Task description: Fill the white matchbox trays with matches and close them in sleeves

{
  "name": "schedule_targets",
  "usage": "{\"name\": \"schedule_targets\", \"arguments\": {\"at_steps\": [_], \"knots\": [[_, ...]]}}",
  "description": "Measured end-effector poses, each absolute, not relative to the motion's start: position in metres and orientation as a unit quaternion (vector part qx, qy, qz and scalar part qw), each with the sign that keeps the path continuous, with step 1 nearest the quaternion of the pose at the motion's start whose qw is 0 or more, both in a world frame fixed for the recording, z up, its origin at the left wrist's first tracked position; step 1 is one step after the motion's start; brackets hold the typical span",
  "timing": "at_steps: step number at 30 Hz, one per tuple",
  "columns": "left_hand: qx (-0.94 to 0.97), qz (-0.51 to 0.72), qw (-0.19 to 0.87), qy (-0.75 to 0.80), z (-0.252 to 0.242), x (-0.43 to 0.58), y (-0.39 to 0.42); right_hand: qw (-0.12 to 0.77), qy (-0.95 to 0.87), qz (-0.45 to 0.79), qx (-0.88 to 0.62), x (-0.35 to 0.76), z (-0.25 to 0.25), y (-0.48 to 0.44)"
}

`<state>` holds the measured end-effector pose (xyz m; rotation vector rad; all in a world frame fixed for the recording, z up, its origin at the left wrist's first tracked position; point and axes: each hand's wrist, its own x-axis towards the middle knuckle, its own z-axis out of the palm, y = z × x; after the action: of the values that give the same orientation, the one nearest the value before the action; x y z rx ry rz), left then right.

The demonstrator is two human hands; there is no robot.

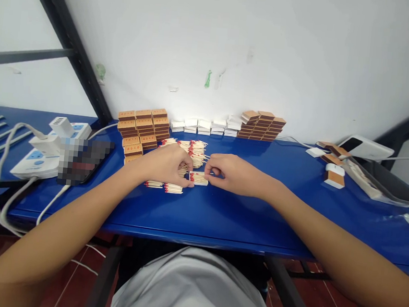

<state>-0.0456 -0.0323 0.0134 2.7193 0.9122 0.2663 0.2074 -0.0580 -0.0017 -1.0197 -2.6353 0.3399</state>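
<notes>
A small white matchbox tray (201,182) filled with red-tipped matches (198,177) lies on the blue table between my hands. My left hand (167,163) grips its left end, thumb at the near side and fingers curled over. My right hand (233,174) is at the tray's right end, thumb and fingertips pinched together; what they hold, if anything, is too small to make out. Just behind the tray lies a heap of loose matches (197,154). More matches (173,188) lie in bunches beside and in front of my left hand, which partly hides them.
Brown matchboxes (144,123) are stacked at the back left, others (261,127) at the back right. White trays (204,126) line the wall between them. A power strip (41,157) and a phone (88,161) lie left; a brown-and-white box (334,175) and a white device (367,147) lie right.
</notes>
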Motion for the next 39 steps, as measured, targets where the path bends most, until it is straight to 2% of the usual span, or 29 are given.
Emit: {"name": "schedule_targets", "arguments": {"at_steps": [12,17,23,34,39], "knots": [[0.934,0.094,0.136,0.318,0.016,-0.044,-0.035,0.143,-0.91,0.105,-0.374,0.196,-0.007,-0.061],[0.931,0.087,0.147,0.322,0.018,-0.046,-0.036,0.171,-0.891,0.086,-0.413,0.208,-0.008,-0.048],[0.929,0.077,0.171,0.321,0.021,-0.045,-0.037,0.121,-0.884,0.153,-0.424,0.221,-0.018,-0.031],[0.926,0.077,0.169,0.328,0.018,-0.045,-0.036,0.157,-0.868,0.109,-0.457,0.222,-0.025,-0.023],[0.926,0.076,0.165,0.331,0.021,-0.043,-0.039,0.122,-0.864,0.11,-0.475,0.22,-0.023,-0.024]]}}
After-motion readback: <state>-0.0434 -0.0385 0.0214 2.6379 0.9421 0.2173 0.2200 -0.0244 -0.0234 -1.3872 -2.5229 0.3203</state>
